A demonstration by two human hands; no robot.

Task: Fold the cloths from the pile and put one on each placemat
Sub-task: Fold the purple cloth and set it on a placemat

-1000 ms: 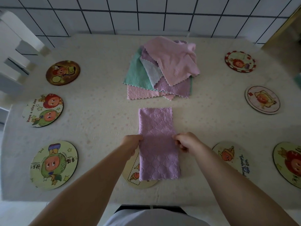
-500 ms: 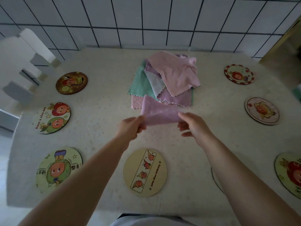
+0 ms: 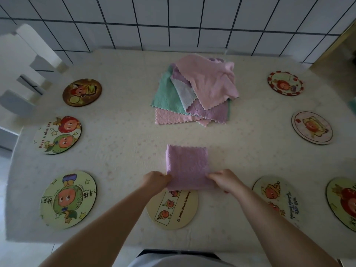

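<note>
Both hands, left [image 3: 156, 181] and right [image 3: 225, 180], pinch the near corners of the folded purple cloth [image 3: 187, 166], which lies on the counter [image 3: 125, 151] overlapping the placemat's [image 3: 173, 211] far edge, so it likely needs drawing toward the person.

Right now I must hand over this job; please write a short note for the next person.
Left hand and right hand each pinch a near corner of the folded purple cloth.
The cloth lies on the table; its near edge overlaps the middle placemat.
The pile sits at the far side.
Done: one cloth folded.
Left: centre it on the placemat, then fold one cloth for each other placemat; all are bare.
</note>
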